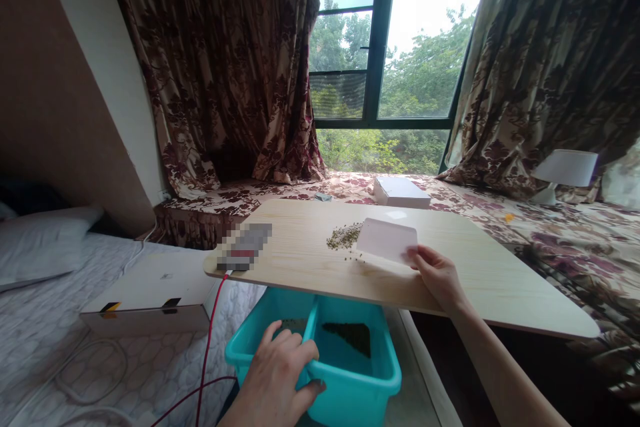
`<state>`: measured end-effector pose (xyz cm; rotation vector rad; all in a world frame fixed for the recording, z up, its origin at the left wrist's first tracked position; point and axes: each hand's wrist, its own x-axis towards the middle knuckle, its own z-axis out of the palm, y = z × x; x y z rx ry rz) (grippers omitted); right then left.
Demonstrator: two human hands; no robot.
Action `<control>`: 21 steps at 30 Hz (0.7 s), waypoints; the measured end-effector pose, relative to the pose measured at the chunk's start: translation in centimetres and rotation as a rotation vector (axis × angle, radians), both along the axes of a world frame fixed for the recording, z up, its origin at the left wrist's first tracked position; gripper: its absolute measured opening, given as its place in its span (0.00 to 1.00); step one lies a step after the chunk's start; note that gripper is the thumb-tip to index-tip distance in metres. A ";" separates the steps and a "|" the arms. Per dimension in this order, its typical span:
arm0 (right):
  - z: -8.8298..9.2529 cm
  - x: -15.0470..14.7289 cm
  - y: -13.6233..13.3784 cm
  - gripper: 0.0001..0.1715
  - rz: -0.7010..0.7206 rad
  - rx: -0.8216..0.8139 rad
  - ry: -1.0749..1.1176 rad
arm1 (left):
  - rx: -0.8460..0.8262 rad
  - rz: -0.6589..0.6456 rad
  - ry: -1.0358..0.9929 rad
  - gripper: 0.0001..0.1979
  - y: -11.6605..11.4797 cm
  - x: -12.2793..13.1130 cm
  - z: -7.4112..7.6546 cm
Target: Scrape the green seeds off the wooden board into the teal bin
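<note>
My right hand [439, 275] pinches the near corner of a white flat card [386, 239] that rests on a light wooden table [500, 280]. Just left of the card lies a small heap of greenish grains [344, 237]. My left hand [280, 373] grips the rim and middle divider of a turquoise plastic bin [370, 380] held below the table's near edge. Both of the bin's compartments hold dark grains [353, 335].
A blurred-out grey and red object [245, 248] lies at the table's left end, with a red cable [206, 353] hanging from it. A white box [401, 191] and a lamp [564, 172] sit on the floral window seat. A white carton [150, 297] lies on the bed.
</note>
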<state>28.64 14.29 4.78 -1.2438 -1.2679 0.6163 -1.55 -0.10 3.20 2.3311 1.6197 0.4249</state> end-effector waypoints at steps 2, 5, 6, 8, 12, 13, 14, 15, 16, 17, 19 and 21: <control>-0.3 0.5 0.0 0.17 -0.036 -0.006 -0.013 | -0.002 0.001 -0.010 0.06 0.0 0.0 0.0; -0.5 1.0 -0.2 0.17 -0.062 -0.019 -0.035 | 0.007 0.000 -0.023 0.06 -0.1 0.0 0.0; -0.6 1.1 -0.2 0.17 -0.065 -0.020 -0.038 | 0.010 0.001 -0.026 0.07 -0.1 0.0 0.0; -0.5 1.1 -0.3 0.16 -0.064 -0.013 -0.039 | 0.013 0.001 -0.027 0.08 -0.1 0.0 0.0; -0.3 0.9 -0.5 0.14 -0.031 -0.003 -0.053 | 0.018 -0.003 -0.019 0.08 0.0 0.1 0.0; -0.3 0.9 -0.6 0.13 -0.021 -0.005 -0.059 | 0.018 -0.003 -0.015 0.07 0.0 0.2 0.1; -0.3 0.9 -0.6 0.13 -0.010 -0.009 -0.066 | 0.018 -0.003 -0.011 0.07 0.0 0.2 0.1; -0.3 0.9 -0.6 0.13 0.000 -0.013 -0.070 | 0.018 -0.003 -0.007 0.07 0.0 0.2 0.2; -0.3 1.0 -0.6 0.13 0.007 -0.018 -0.073 | 0.018 -0.005 -0.005 0.07 0.0 0.3 0.2; -0.3 1.0 -0.6 0.13 0.009 -0.022 -0.074 | 0.020 -0.006 -0.006 0.07 -0.1 0.3 0.3; -0.4 1.1 -0.5 0.14 0.004 -0.021 -0.074 | 0.027 -0.008 -0.011 0.07 -0.1 0.4 0.3; -0.4 1.1 -0.5 0.14 -0.003 -0.006 -0.074 | 0.030 -0.010 -0.016 0.07 -0.1 0.4 0.3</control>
